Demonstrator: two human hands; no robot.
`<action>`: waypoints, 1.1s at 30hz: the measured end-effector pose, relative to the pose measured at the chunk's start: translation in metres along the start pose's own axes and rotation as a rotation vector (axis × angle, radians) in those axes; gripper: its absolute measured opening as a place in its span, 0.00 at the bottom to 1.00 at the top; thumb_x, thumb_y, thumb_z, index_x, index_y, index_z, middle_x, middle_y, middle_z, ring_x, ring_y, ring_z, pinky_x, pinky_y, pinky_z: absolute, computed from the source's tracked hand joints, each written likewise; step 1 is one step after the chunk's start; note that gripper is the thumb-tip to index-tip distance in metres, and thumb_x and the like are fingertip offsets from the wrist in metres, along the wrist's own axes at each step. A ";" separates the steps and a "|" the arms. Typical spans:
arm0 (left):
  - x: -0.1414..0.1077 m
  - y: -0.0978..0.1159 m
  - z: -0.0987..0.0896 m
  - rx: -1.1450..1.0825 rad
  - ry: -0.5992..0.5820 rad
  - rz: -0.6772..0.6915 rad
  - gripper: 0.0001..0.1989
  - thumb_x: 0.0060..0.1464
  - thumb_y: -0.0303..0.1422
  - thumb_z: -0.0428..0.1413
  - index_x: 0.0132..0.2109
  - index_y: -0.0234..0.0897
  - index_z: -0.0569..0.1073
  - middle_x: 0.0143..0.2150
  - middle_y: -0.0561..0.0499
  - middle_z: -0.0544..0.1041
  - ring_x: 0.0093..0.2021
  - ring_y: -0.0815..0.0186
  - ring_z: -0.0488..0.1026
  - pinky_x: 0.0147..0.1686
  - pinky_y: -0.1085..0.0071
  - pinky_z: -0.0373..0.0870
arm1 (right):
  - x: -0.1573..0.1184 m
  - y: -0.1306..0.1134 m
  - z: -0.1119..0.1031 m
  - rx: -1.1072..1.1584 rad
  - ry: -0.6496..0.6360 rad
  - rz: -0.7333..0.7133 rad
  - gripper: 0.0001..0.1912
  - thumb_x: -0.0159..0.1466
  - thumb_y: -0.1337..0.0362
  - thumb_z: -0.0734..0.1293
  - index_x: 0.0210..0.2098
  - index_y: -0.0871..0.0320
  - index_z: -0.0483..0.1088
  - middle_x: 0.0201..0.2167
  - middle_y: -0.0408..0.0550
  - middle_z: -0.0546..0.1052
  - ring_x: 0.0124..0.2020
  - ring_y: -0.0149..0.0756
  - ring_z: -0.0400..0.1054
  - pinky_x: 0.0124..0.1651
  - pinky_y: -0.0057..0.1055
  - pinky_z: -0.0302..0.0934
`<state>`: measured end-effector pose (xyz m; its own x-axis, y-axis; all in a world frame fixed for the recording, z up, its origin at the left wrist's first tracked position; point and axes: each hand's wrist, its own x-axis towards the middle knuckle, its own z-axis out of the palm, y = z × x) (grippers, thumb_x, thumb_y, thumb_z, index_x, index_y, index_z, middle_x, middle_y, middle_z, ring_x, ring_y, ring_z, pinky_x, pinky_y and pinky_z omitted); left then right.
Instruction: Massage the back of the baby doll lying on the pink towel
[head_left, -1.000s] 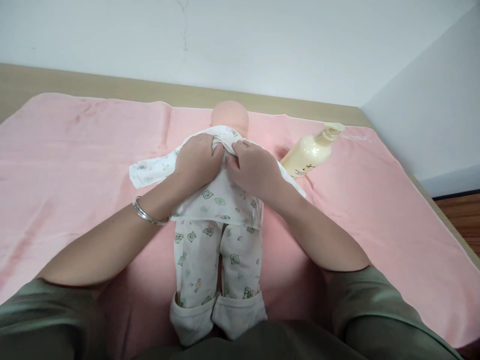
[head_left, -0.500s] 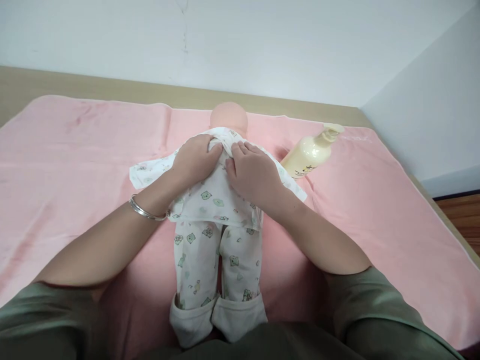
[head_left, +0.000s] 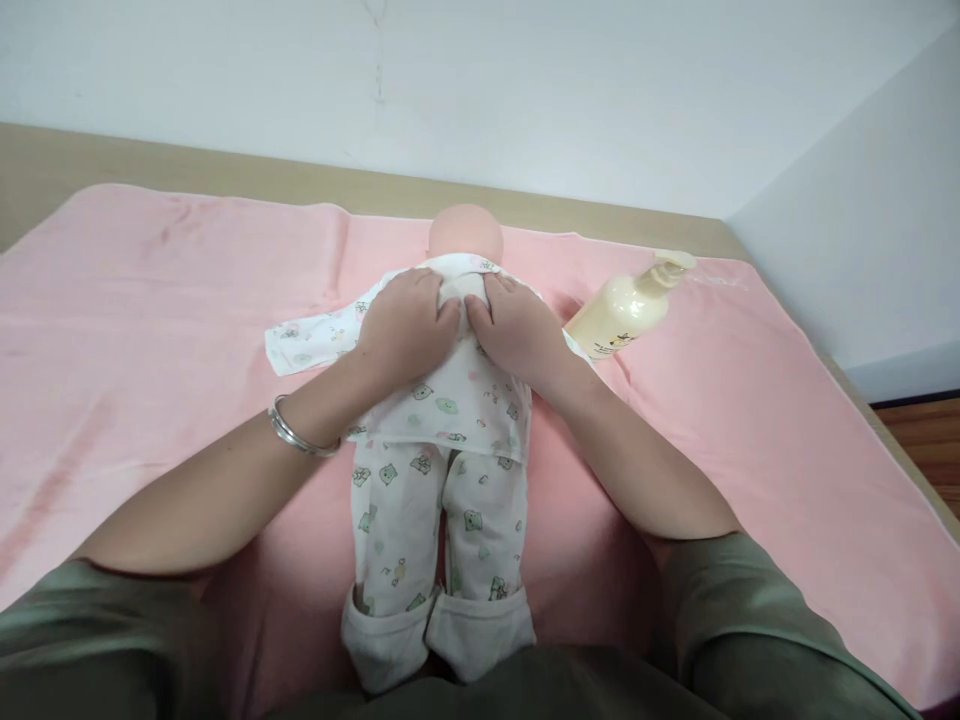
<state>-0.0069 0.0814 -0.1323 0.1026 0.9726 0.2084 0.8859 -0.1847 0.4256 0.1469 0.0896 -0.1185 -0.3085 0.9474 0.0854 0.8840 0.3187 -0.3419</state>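
A baby doll [head_left: 466, 232] lies stretched out in front of me, its bald head at the far end and no face showing. It wears a white shirt [head_left: 450, 400] and matching trousers [head_left: 401, 520], both printed with small green animals. My left hand [head_left: 409, 325] lies on the left upper part of the shirt, thumb apart from the fingers. Opposite it, my right hand [head_left: 517, 325] rests on the right upper part. Both thumbs point toward the doll's middle, with rumpled white cloth between them. The fingertips are partly hidden from view.
A pale yellow pump bottle [head_left: 622, 312] leans beside the doll's right sleeve. Beneath everything is a pink blanket [head_left: 187, 330] on a wooden surface [head_left: 225, 165]. White walls [head_left: 480, 90] stand behind and to the right.
My hands have shifted slightly on the shirt's upper part, the right thumb moving up. More plain white cloth shows between them. The view has moved a little, and the bottle stays in place.
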 end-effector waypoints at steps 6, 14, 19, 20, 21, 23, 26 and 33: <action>0.016 -0.017 0.009 -0.113 0.015 -0.039 0.22 0.63 0.39 0.42 0.50 0.33 0.76 0.53 0.37 0.80 0.57 0.48 0.73 0.64 0.50 0.69 | -0.020 -0.015 -0.002 -0.084 0.029 -0.090 0.26 0.75 0.62 0.52 0.65 0.72 0.65 0.68 0.67 0.68 0.72 0.54 0.59 0.74 0.50 0.56; 0.011 -0.015 0.014 -0.104 0.047 -0.042 0.29 0.63 0.41 0.43 0.59 0.27 0.74 0.61 0.34 0.76 0.64 0.45 0.70 0.69 0.48 0.64 | 0.009 0.009 0.002 0.062 0.021 0.103 0.26 0.74 0.49 0.54 0.57 0.62 0.69 0.59 0.62 0.76 0.58 0.57 0.71 0.60 0.55 0.67; 0.012 -0.016 0.014 -0.108 0.048 -0.034 0.29 0.64 0.41 0.42 0.61 0.28 0.73 0.62 0.34 0.76 0.63 0.46 0.71 0.67 0.49 0.66 | 0.009 0.010 0.003 0.049 0.042 0.074 0.25 0.74 0.50 0.53 0.52 0.62 0.70 0.56 0.62 0.77 0.54 0.53 0.72 0.58 0.52 0.67; 0.012 -0.016 0.015 -0.108 0.051 -0.037 0.29 0.64 0.42 0.42 0.61 0.28 0.73 0.62 0.35 0.76 0.63 0.46 0.71 0.67 0.49 0.66 | 0.008 0.009 0.003 0.042 0.044 0.068 0.25 0.74 0.50 0.53 0.51 0.62 0.70 0.55 0.62 0.78 0.53 0.53 0.73 0.57 0.51 0.68; 0.011 -0.016 0.015 -0.109 0.053 -0.041 0.29 0.64 0.42 0.42 0.61 0.29 0.73 0.62 0.35 0.76 0.63 0.47 0.71 0.68 0.49 0.66 | 0.008 0.009 0.003 0.035 0.045 0.063 0.24 0.74 0.50 0.53 0.50 0.62 0.71 0.54 0.61 0.78 0.52 0.53 0.73 0.56 0.51 0.68; 0.011 -0.016 0.015 -0.114 0.055 -0.051 0.29 0.64 0.42 0.43 0.61 0.30 0.73 0.63 0.37 0.76 0.64 0.48 0.70 0.69 0.51 0.65 | 0.008 0.010 0.003 0.025 0.041 0.052 0.25 0.74 0.49 0.52 0.48 0.61 0.71 0.52 0.61 0.79 0.51 0.53 0.73 0.55 0.50 0.68; 0.011 -0.016 0.015 -0.121 0.054 -0.057 0.29 0.63 0.42 0.43 0.62 0.30 0.73 0.63 0.37 0.76 0.65 0.48 0.70 0.69 0.51 0.64 | 0.009 0.011 0.002 0.019 0.032 0.045 0.25 0.74 0.49 0.52 0.46 0.61 0.71 0.51 0.60 0.79 0.49 0.51 0.74 0.53 0.47 0.68; 0.012 -0.016 0.016 -0.137 0.061 -0.055 0.29 0.63 0.42 0.43 0.61 0.29 0.73 0.63 0.35 0.76 0.64 0.47 0.71 0.69 0.50 0.65 | 0.007 0.011 -0.003 0.044 0.025 0.036 0.24 0.74 0.49 0.53 0.44 0.60 0.72 0.50 0.58 0.80 0.48 0.48 0.74 0.51 0.44 0.68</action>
<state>-0.0130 0.0978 -0.1507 0.0244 0.9721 0.2334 0.8188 -0.1534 0.5532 0.1559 0.0995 -0.1185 -0.2676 0.9588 0.0952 0.8778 0.2834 -0.3863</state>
